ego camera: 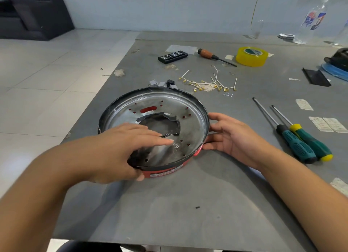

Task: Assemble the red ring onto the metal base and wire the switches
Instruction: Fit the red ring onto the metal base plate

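Head view: left hand (120, 148) pressed flat on metal base (188, 123), right hand (231, 136) open, steadying rim; red ring (165, 171) seating in progress, switch wiring probably next.

Bright, even, diffuse light; wide-angle view.
Soft shadows under both forearms on the grey table (188, 204); dull sheen on the metal base (162, 151); bowed lines toward edges; slightly soft far corners, blurred bottle (312, 19).

the round metal base (162, 108), pierced with small holes and a ragged central opening, sits on the red ring (165, 171). grey switches (162, 83) and white wires (211, 83) lie just behind it.
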Available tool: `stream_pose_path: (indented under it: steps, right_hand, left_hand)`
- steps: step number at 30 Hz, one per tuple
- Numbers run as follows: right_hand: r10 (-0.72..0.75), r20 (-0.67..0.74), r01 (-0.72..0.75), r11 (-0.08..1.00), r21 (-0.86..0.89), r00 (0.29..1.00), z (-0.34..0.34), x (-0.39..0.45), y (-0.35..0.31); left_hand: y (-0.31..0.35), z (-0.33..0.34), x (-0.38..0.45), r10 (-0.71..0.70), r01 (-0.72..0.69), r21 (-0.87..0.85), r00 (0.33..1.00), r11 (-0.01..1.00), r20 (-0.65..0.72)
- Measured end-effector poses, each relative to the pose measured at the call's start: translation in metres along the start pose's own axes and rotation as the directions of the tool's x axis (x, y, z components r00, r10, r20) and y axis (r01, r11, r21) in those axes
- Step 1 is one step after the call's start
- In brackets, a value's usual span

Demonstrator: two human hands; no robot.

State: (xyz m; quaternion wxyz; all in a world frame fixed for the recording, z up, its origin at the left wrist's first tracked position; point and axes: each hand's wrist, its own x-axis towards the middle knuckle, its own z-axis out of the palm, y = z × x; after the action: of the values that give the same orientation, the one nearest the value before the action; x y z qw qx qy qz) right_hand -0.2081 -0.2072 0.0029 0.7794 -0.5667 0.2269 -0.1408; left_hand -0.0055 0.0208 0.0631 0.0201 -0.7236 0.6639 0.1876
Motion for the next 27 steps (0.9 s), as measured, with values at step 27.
stream_pose_path:
  steps: [27]
  right_hand:
    - [-0.028, 0.015, 0.028, 0.999, -0.028, 0.999, 0.018, 0.0, 0.004]
  left_hand:
    - [0.018, 0.014, 0.01, -0.124, 0.039, -0.24, 0.928, 0.97, -0.351]
